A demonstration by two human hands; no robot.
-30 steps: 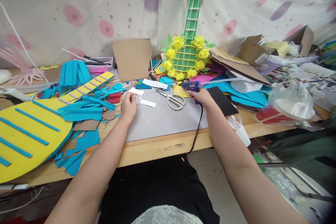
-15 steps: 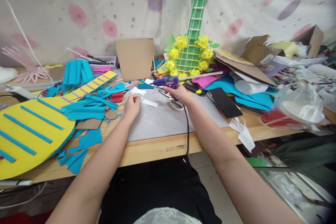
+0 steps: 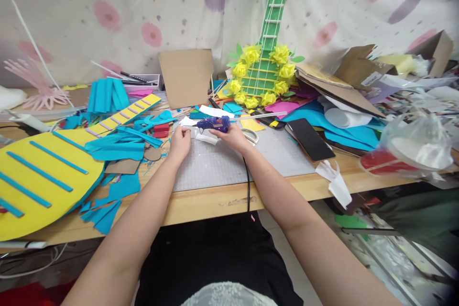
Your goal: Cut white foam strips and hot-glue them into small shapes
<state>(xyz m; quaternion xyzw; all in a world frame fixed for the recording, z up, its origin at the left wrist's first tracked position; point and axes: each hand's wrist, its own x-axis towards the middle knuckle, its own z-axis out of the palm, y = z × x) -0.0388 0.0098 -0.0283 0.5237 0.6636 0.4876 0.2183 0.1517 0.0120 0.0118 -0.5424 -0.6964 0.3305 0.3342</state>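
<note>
A blue hot glue gun [image 3: 219, 124] is in my right hand [image 3: 234, 136], fingers wrapped round its handle. A long translucent glue stick [image 3: 263, 115] juts from its rear, and a black cord [image 3: 247, 179] hangs over the table edge. The nozzle points left, close to the fingertips of my left hand [image 3: 180, 141]. That hand is closed in a pinch; whatever lies between its fingers is too small to make out. White paper pieces [image 3: 207, 139] lie under the gun on the grey cutting mat [image 3: 215, 167]. Scissors [image 3: 250, 136] rest just behind my right hand.
A yellow guitar shape [image 3: 53, 177] and blue paper scraps [image 3: 120, 191] cover the left side. A green guitar with yellow flowers [image 3: 263, 64] stands behind. On the right are a phone [image 3: 310, 139], stacked cardboard [image 3: 322, 79] and a red-and-white tub in plastic [image 3: 398, 155].
My right hand has brought the glue gun left and slightly down, so its nozzle is now beside my left fingertips. My left hand stays pinched in nearly the same place.
</note>
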